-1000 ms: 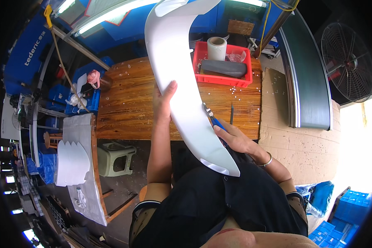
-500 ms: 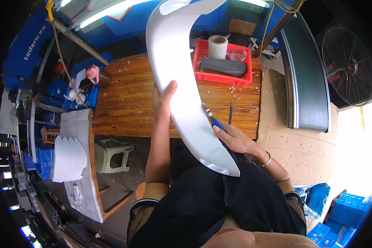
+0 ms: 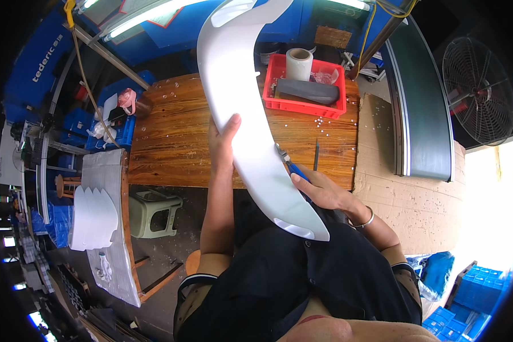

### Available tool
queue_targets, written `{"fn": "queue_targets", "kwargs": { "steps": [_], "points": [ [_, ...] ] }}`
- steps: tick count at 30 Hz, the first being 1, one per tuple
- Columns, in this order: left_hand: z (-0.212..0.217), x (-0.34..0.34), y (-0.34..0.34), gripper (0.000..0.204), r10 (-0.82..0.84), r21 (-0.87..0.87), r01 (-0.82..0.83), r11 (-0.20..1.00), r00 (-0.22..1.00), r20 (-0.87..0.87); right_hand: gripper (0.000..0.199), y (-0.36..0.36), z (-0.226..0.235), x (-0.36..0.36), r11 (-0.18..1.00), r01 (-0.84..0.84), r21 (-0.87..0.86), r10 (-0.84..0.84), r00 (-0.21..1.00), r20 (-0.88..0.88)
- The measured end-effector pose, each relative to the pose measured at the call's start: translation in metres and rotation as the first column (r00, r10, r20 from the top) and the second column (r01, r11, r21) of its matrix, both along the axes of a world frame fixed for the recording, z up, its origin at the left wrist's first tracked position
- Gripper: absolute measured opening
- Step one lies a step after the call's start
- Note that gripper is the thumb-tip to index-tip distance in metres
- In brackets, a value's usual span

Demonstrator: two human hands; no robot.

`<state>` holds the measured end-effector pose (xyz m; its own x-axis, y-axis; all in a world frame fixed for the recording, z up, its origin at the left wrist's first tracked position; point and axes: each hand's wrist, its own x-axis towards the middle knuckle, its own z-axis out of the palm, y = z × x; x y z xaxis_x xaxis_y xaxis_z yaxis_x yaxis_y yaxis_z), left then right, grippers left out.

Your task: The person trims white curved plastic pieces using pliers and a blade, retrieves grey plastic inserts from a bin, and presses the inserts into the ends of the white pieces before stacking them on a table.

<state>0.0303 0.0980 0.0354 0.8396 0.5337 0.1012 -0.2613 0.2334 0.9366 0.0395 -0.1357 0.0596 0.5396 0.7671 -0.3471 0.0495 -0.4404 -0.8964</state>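
Note:
A long, curved white plastic panel (image 3: 242,108) is held up slantwise in front of me, its lower end close to my chest and its top at the upper edge of the view. My left hand (image 3: 224,142) grips its left edge, thumb on the face and fingers hidden behind. In my right hand (image 3: 325,189) are blue-handled cutting pliers (image 3: 294,167). Their metal jaws are at the panel's right edge, near mid-length; whether they bite on anything is too small to tell. A small tab juts from that edge higher up.
Beyond the panel, a wooden table (image 3: 171,131) carries a red crate (image 3: 305,108) with a white roll (image 3: 298,65) and a dark grey block (image 3: 308,90). A thin dark stick (image 3: 317,157) and white scraps lie nearby. More white panels (image 3: 94,219) stand left; a green conveyor (image 3: 419,97) stands right.
The panel's upper part has swung slightly left, and the pliers have shifted a little left with its edge. Both hands keep their holds.

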Motion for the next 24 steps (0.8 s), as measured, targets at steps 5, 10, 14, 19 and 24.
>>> {"fn": "queue_targets", "kwargs": {
  "steps": [5, 10, 14, 19, 24],
  "points": [
    [-0.01, -0.006, 0.002, 0.052, 0.007, -0.049, -0.008, 0.999, 1.0, -0.02, 0.049, 0.005, 0.001, -0.004, 0.999, 0.002, -0.037, 0.0, 0.999, 0.032],
    [-0.014, -0.01, 0.001, 0.054, 0.031, -0.095, -0.036, 0.995, 0.998, -0.053, 0.044, 0.008, -0.028, -0.009, 0.997, 0.073, 0.01, -0.073, 0.985, 0.154],
    [-0.024, -0.01, 0.004, 0.056, 0.055, -0.093, -0.061, 0.994, 0.996, -0.07, 0.043, 0.01, -0.037, -0.009, 0.995, 0.09, 0.043, -0.096, 0.979, 0.178],
    [-0.03, -0.011, 0.009, 0.06, -0.129, -0.256, 0.079, 0.963, 0.974, -0.185, 0.042, 0.007, -0.034, 0.022, 0.942, 0.296, 0.156, -0.251, 0.933, -0.259],
    [-0.029, -0.011, -0.014, 0.057, -0.313, -0.398, 0.221, 0.89, 0.932, -0.181, 0.04, 0.027, -0.026, 0.045, 0.966, 0.239, 0.101, -0.237, 0.971, -0.029]
  ]
}}
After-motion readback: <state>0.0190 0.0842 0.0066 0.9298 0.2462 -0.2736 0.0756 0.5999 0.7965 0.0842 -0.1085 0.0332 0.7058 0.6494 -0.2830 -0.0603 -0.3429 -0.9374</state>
